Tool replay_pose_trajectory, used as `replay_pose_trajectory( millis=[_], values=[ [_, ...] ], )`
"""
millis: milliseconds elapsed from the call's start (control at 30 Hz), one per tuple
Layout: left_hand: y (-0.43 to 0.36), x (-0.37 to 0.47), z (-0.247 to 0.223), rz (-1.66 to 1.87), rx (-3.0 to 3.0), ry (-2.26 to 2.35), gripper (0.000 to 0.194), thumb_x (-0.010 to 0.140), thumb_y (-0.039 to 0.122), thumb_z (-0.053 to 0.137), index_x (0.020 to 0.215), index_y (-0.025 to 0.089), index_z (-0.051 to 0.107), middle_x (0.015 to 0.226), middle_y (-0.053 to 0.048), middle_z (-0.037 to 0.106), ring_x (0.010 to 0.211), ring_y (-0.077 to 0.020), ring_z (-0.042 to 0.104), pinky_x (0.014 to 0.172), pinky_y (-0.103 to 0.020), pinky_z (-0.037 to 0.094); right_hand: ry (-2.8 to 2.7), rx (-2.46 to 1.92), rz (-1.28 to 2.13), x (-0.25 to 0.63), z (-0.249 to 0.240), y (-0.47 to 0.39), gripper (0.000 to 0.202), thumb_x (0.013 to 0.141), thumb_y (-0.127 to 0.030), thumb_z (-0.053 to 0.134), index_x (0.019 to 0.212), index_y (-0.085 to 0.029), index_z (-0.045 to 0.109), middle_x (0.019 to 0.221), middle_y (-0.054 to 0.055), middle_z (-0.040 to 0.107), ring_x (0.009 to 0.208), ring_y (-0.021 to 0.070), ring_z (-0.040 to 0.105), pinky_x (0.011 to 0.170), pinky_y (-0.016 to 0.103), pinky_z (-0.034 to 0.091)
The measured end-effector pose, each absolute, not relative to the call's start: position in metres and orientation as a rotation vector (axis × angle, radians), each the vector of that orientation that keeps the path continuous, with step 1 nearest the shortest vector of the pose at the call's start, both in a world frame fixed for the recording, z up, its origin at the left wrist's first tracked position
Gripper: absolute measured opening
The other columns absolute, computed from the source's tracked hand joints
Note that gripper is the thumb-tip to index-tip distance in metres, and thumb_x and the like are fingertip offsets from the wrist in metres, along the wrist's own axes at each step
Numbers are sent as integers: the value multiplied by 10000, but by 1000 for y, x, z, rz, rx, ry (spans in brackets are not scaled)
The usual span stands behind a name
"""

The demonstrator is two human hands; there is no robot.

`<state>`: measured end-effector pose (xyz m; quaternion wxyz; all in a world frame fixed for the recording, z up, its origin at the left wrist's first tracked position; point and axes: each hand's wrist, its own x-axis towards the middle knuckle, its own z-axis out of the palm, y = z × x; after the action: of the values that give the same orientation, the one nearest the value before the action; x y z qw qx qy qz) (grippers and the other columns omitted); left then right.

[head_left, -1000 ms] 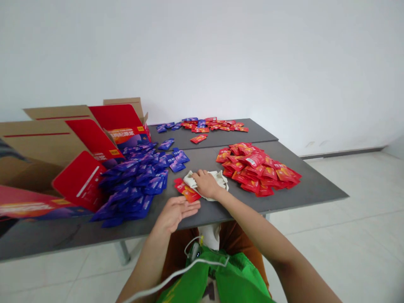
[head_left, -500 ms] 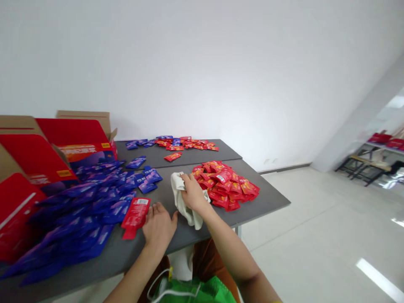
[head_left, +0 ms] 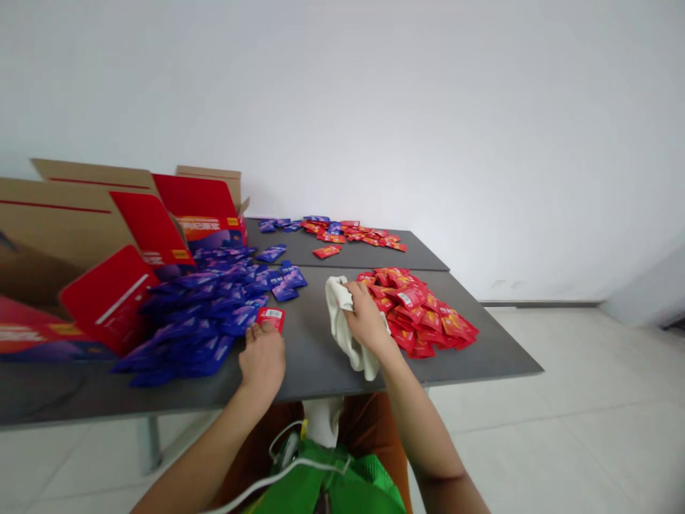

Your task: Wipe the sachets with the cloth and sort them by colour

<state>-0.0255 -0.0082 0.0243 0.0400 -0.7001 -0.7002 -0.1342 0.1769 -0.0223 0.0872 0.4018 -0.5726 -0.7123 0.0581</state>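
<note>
A red pouch with a barcode label lies near the blue pile, and my left hand is over its lower part with bent fingers closed on it. My right hand grips a crumpled white cloth, which hangs down to the tabletop. Just right of that hand is a heap of red pouches. To the left of my left hand spreads a large pile of blue pouches. The thumb of my left hand is hard to make out.
Open cardboard boxes with red flaps stand along the left. More red pouches and blue pouches lie scattered at the back of the grey table. A white wall rises behind it.
My left hand has gone from lying flat beside the red pouch to closing over it, and now covers its lower part. My right hand still holds the cloth. The view has swung left.
</note>
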Motion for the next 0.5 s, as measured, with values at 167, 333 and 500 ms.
replay_pose_trajectory(
  millis=[167, 333, 500],
  values=[
    [-23, -20, 25, -324, -2213, -2130, 376, 910, 63, 263, 1158, 46, 546, 929, -181, 679, 847, -234, 683, 723, -323, 525, -1845, -1408, 192, 177, 73, -26, 392, 773, -59, 438, 1131, -191, 529, 1030, 71, 499, 959, 219, 504, 876, 357, 434],
    [-23, -17, 40, -242, -2332, -2076, 360, 916, 121, 310, 1053, 128, 643, 869, -146, 693, 807, -259, 686, 724, -365, 527, -1889, -1407, 226, 178, 65, -31, 412, 784, -63, 442, 1166, -190, 530, 1033, 78, 512, 961, 223, 506, 877, 354, 432],
    [27, -26, 36, -226, -2613, -1586, 548, 867, 23, 300, 1339, 178, 532, 1441, -146, 450, 1327, -284, 405, 1053, -470, 345, -1881, -1411, 208, 185, 63, -38, 426, 764, -55, 429, 1158, -187, 525, 1046, 79, 506, 962, 222, 505, 871, 348, 433]
  ],
)
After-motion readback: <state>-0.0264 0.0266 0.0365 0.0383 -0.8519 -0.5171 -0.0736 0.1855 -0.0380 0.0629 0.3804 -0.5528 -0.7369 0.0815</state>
